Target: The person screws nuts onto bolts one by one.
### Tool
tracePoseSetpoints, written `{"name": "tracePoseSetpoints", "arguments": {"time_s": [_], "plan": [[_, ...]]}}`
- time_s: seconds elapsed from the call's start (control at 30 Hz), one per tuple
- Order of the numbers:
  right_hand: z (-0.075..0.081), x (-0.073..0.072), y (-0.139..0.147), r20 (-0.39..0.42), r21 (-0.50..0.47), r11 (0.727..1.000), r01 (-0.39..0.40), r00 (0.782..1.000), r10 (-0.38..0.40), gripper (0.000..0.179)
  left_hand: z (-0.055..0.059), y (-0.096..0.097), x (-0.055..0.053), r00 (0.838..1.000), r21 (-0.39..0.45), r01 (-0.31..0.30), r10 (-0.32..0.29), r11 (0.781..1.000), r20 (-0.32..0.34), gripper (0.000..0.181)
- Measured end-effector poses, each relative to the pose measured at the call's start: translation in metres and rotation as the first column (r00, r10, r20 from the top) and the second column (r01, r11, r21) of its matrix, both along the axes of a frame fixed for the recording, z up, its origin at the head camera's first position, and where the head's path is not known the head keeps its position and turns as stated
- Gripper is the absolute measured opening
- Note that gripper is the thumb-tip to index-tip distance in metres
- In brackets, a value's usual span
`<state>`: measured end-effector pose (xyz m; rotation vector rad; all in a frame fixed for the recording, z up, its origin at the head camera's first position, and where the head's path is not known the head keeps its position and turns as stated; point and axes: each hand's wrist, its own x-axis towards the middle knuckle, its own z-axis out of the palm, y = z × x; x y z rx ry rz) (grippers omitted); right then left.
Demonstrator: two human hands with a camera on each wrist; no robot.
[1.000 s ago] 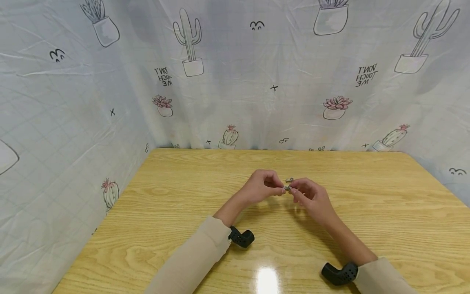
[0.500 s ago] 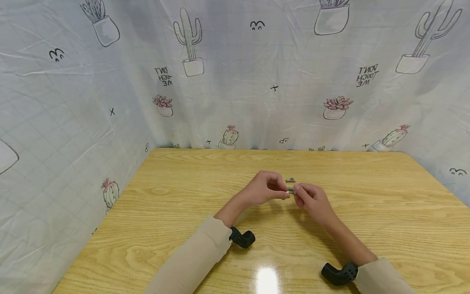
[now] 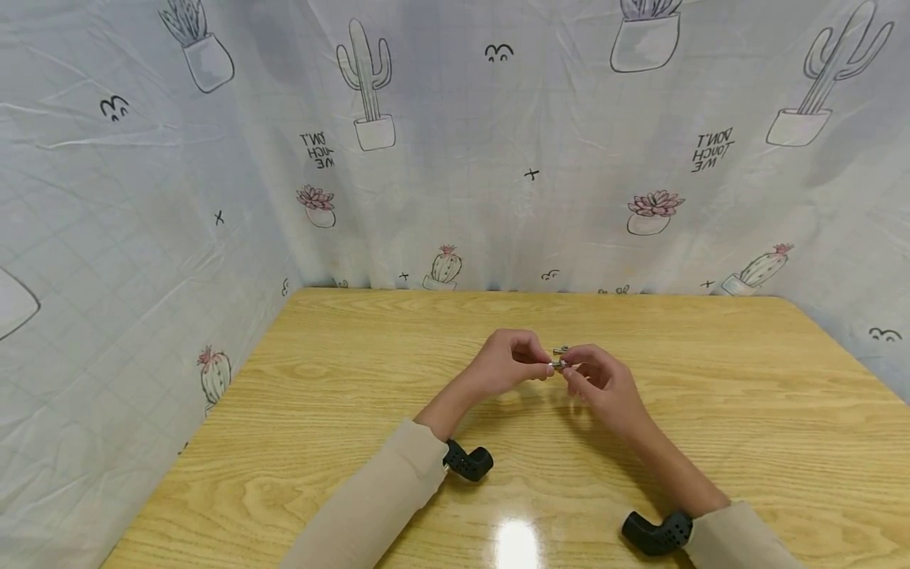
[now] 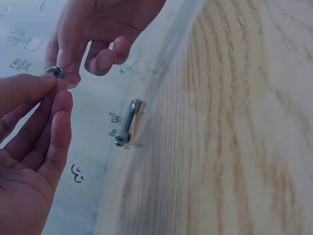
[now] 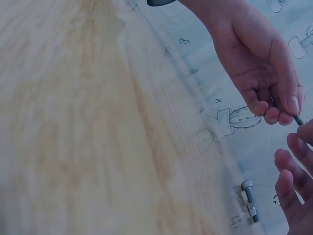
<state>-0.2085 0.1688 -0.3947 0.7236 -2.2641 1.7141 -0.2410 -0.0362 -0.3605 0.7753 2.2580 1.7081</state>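
Observation:
Between both hands, over the table, is a small metal bolt point(image 3: 557, 364), its threaded shaft showing in the right wrist view. My left hand point(image 3: 502, 365) pinches one end with thumb and fingertips. At the other end, the thumb and fingertips of my right hand point(image 3: 608, 387) pinch it. A shiny round end of the bolt point(image 4: 55, 72) shows between the fingertips in the left wrist view; the rest is covered. Just beyond the hands, a second bolt point(image 5: 250, 200) lies on the table, with a nut point(image 4: 137, 106) at its threaded part.
The wood-grain table point(image 3: 355, 340) reaches back to a pale curtain point(image 3: 455, 158) printed with cacti, which also hangs along the sides. Black wrist-worn devices point(image 3: 469, 461) sit at both sleeve cuffs. A bright light reflection falls near the front.
Since half a second ago, both hands have shifted slightly left with the bolt. The right fingers have lifted and extended from a tighter curl, back to much the pose of one second ago.

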Motion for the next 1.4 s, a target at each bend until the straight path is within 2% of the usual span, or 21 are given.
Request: {"name": "tracePoseSetpoints", "arguments": {"time_s": [0.23, 0.37, 0.5, 0.7, 0.8, 0.97, 1.07, 1.23, 1.4], "plan": [[0.0000, 0.0009, 0.0006, 0.009, 0.003, 1.000, 0.002, 1.000, -0.002, 0.012, 0.0014, -0.0002, 0.0005, 1.000, 0.014, 0.021, -0.021, 1.000, 0.003, 0.005], [0.0020, 0.0024, -0.0002, 0.022, -0.019, 0.999, -0.037, 0.999, 0.038, 0.012, 0.0022, 0.0002, 0.0007, 0.999, 0.014, 0.049, -0.049, 0.999, -0.003, 0.005], [0.0048, 0.0034, -0.0013, 0.040, -0.028, 0.996, -0.082, 0.996, 0.083, 0.022, 0.0035, 0.0014, 0.0014, 0.997, 0.004, 0.082, -0.082, 0.997, -0.017, 0.006], [0.0061, 0.0036, -0.0018, 0.093, 0.022, 0.996, -0.091, 0.992, 0.089, 0.044, 0.0053, 0.0030, 0.0038, 0.993, -0.014, 0.116, -0.116, 0.993, -0.033, 0.006], [0.0056, 0.0037, -0.0024, 0.106, 0.029, 0.997, -0.075, 0.992, 0.071, 0.045, 0.0052, 0.0031, 0.0049, 0.996, -0.023, 0.089, -0.089, 0.996, -0.029, 0.006], [0.0037, 0.0041, -0.0024, 0.095, -0.010, 1.000, -0.030, 0.995, 0.030, 0.029, 0.0018, 0.0028, 0.0041, 1.000, -0.017, 0.002, -0.002, 1.000, -0.005, 0.005], [0.0022, 0.0045, -0.0013, 0.083, -0.033, 0.999, -0.038, 0.996, 0.041, 0.027, 0.0004, 0.0025, 0.0037, 1.000, 0.004, -0.024, 0.024, 1.000, 0.009, 0.006], [0.0007, 0.0046, 0.0001, 0.039, -0.033, 0.998, -0.049, 0.998, 0.050, 0.021, 0.0000, 0.0025, 0.0035, 1.000, 0.021, -0.021, 0.021, 1.000, 0.009, 0.006], [0.0010, 0.0040, 0.0001, 0.045, -0.036, 0.999, -0.030, 0.998, 0.031, 0.015, 0.0009, 0.0023, 0.0034, 1.000, 0.015, -0.002, 0.002, 1.000, -0.001, 0.005]]}}
